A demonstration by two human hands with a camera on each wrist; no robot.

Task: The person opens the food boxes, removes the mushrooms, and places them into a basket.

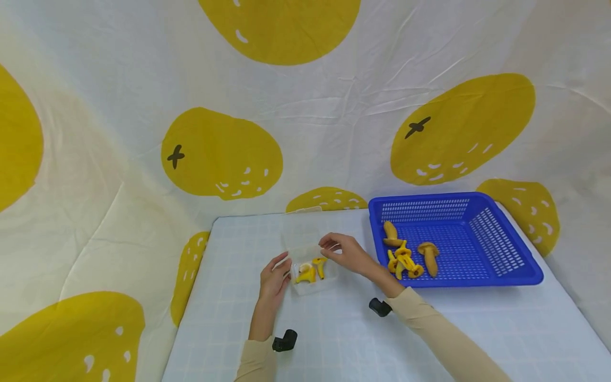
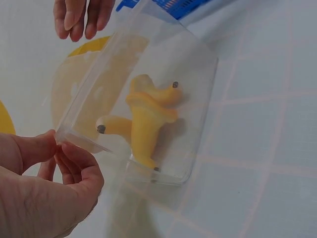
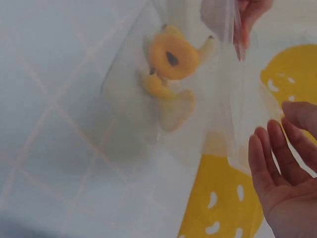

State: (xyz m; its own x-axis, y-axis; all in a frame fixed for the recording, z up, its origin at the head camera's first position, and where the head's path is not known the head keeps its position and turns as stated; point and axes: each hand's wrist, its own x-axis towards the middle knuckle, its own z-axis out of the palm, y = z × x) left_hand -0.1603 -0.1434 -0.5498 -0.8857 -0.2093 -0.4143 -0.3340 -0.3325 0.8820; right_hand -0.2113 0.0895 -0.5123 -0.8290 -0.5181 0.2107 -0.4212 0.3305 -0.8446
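A clear plastic box (image 1: 317,288) stands on the table with its lid (image 1: 299,229) folded back. Inside lie a few yellow toy mushrooms (image 2: 146,126) with dark stem ends, seen through the wall in both wrist views. My left hand (image 1: 274,278) pinches the rim at the box's left corner between thumb and fingertips (image 2: 67,148). On the other side, my right hand (image 1: 350,254) hovers beside the lid's edge. Its fingers (image 3: 280,153) are loosely bent, thumb apart from them, with nothing held.
A blue plastic basket (image 1: 517,265) stands at the right of the table, close to my right forearm. In its left part lie several yellow mushrooms (image 1: 404,261) and brown mushrooms (image 1: 430,260). Behind the table hangs a white cloth (image 1: 329,132) with yellow fruit prints.
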